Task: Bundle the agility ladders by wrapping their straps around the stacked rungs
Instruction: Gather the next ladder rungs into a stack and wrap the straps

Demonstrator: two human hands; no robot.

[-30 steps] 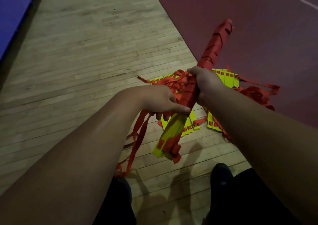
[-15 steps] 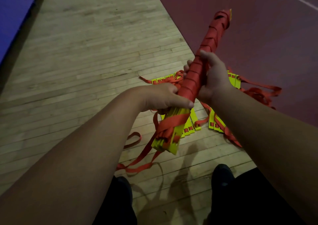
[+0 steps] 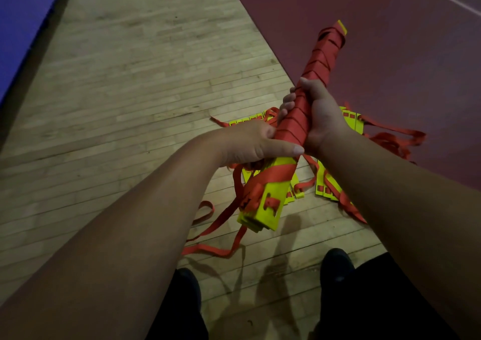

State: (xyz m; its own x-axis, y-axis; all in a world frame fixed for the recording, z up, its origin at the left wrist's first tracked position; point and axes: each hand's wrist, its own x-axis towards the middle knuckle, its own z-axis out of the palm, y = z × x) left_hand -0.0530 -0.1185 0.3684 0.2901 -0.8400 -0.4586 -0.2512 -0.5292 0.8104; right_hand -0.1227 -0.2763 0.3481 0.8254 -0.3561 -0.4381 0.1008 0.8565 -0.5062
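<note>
I hold a stack of yellow ladder rungs (image 3: 270,209) in the air, tilted away from me. Red strap windings (image 3: 318,64) cover its far two thirds; the near yellend end is bare except for one diagonal turn. My right hand (image 3: 321,116) grips the wrapped bundle around its middle. Just below it, my left hand (image 3: 250,144) holds the bundle with the thumb laid across the strap. The loose red strap (image 3: 221,220) hangs from the bundle's left side down to the floor.
Under the bundle, more yellow rungs (image 3: 325,186) and tangled red straps (image 3: 390,142) lie on the wooden floor (image 3: 143,79). A dark red court surface (image 3: 377,40) lies to the right, a blue area (image 3: 20,14) at far left. My dark shoes (image 3: 335,264) stand below.
The bundle has tilted up and risen. One more turn of strap now crosses the yellow end. My right hand has shifted its grip around the wrapped middle.
</note>
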